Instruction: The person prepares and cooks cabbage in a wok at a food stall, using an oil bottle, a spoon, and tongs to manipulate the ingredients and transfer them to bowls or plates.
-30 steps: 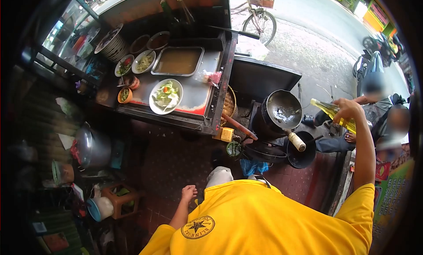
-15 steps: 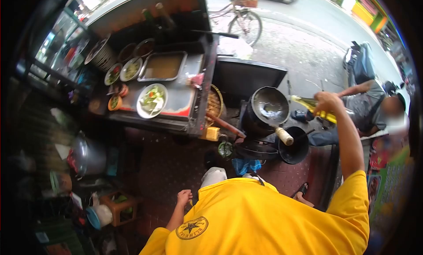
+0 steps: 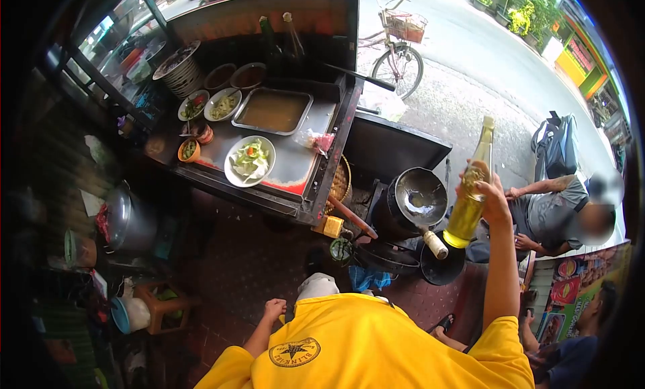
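My right hand (image 3: pixel 492 197) is wrapped round a glass bottle of yellow oil (image 3: pixel 465 218), raised to the right of the wok. The bottle leans slightly, with its neck up and its base down. A small pool of liquid glistens in the wok (image 3: pixel 438 204), which sits on a dark stove with its pale handle (image 3: pixel 435 244) pointing toward me. Down by my side, my left hand (image 3: pixel 274 309) is closed in a loose fist, with nothing visible in it. Below the wok's handle is a larger dark pan (image 3: pixel 440 265), partly hidden.
On the cart stand a plate of cut vegetables (image 3: pixel 250 162), a metal tray of brownish liquid (image 3: pixel 274 111), small bowls and stacked plates (image 3: pixel 180 72). A wooden handle (image 3: pixel 353 216) juts out below the cart's edge. One person (image 3: pixel 554 211) sits at right; another (image 3: pixel 578 342) is lower right.
My right hand has brought the oil bottle from a near-level tilt over the wok's side to nearly upright. The view has shifted, and a second person now shows at lower right.
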{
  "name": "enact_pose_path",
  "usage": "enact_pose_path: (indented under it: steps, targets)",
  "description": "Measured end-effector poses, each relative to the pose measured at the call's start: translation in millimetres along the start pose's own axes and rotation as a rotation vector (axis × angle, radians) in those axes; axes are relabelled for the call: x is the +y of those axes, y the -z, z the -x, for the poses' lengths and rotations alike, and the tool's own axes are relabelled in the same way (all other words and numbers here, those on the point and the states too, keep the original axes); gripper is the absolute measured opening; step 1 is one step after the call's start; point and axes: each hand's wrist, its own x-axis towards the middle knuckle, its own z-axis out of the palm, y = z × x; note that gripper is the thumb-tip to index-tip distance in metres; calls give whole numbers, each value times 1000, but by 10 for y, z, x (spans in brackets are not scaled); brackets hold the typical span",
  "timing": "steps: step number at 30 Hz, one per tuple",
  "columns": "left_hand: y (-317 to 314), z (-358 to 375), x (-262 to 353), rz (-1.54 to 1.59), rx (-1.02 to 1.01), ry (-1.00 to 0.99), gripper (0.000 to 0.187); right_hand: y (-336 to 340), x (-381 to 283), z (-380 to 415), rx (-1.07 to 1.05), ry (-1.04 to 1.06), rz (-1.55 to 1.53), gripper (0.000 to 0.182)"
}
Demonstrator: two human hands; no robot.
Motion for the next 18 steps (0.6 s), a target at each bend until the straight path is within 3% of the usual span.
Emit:
enact_pose_path:
  steps: [2,8,12,14,18]
  targets:
    - [38,-41,81,39,-24,42,18,-475,-94,-287,22,151,-66,60]
    - [84,-288,149,198,-32,85,18,-1452,-170,-1468,47,446,86,67]
    - [104,-497,-96,208,9,51,19,-2038,-216,-2288,101,525,209,73]
    - [53,-775,-511,82,94,-18,25,-2216,-179,-2728,124,562,235,74]
    - [129,-739,-630,77,79,55,32,-2497,-91,-3484,191,606,317,77]
